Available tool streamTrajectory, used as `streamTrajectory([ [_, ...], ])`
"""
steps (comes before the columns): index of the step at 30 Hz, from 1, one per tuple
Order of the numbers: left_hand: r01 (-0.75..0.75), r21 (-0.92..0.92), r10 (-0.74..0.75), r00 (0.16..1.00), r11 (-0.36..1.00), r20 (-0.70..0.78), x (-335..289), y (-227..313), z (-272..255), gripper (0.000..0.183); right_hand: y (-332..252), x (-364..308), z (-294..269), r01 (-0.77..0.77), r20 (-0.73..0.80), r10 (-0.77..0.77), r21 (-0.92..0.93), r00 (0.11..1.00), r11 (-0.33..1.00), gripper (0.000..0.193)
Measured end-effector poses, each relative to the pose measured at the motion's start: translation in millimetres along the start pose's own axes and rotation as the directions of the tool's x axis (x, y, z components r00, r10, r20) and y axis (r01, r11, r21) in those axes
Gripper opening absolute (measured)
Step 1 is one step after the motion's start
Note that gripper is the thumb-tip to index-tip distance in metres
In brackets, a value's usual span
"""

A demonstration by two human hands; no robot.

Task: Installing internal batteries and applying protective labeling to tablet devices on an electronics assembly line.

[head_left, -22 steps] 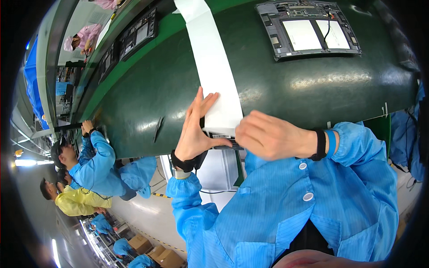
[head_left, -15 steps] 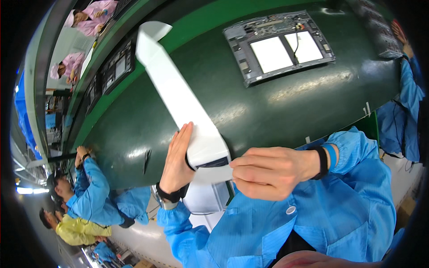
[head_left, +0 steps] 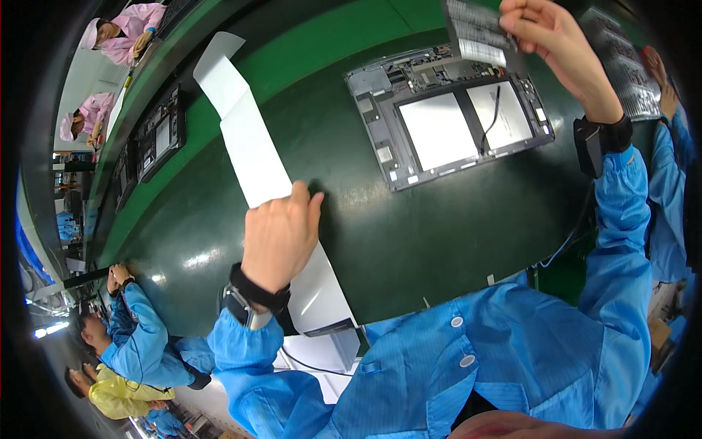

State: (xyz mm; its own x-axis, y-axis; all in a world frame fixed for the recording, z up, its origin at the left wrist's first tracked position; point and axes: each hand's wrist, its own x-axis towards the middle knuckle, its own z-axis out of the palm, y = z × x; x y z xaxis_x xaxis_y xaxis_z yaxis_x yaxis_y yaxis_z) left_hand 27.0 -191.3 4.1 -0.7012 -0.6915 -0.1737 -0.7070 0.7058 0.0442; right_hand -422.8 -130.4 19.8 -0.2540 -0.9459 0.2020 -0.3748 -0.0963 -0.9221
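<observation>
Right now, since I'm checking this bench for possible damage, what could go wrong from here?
The dark sheet in the right hand overlaps the open device in view and might brush its exposed parts. The black cable across the white panels could snag. The white strip's near end lies by the bench edge, so clothing might catch it.

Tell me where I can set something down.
Bare: the green table between the white strip, open device and blue coat; also between strip and co-worker's hands at left. Crowded: upper right, where the right hand holds a dark sheet over the device's far edge, and the strip, under the left hand.
</observation>
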Motion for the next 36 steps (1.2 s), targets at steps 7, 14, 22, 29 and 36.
streamTrajectory([
  [7,-0.028,-0.631,-0.174,0.951,0.775,-0.257,56.9,8.2,22.6,0.016,35.1,10.6,45.8,-0.155,0.125,0.143,0.094,0.982,0.983,0.018],
  [14,-0.336,-0.615,0.157,0.932,0.714,-0.326,69.9,23.7,3.9,0.009,25.7,29.0,46.7,-0.180,-0.015,0.186,0.200,0.982,0.963,0.019],
  [22,-0.562,-0.371,0.452,0.822,0.739,-0.345,72.0,35.1,-9.0,0.041,-9.2,-14.6,91.3,-0.368,0.274,0.330,0.102,0.903,0.924,0.033],
  [29,-0.516,-0.422,0.375,0.848,0.746,-0.374,75.4,26.1,6.0,0.051,-6.4,-20.6,97.5,-0.405,0.266,0.373,0.073,0.889,0.911,0.036],
  [36,-0.527,-0.272,0.433,0.836,0.805,-0.337,79.3,32.6,8.0,0.053,-4.2,-17.4,97.9,-0.459,0.267,0.427,0.067,0.864,0.886,0.041],
])
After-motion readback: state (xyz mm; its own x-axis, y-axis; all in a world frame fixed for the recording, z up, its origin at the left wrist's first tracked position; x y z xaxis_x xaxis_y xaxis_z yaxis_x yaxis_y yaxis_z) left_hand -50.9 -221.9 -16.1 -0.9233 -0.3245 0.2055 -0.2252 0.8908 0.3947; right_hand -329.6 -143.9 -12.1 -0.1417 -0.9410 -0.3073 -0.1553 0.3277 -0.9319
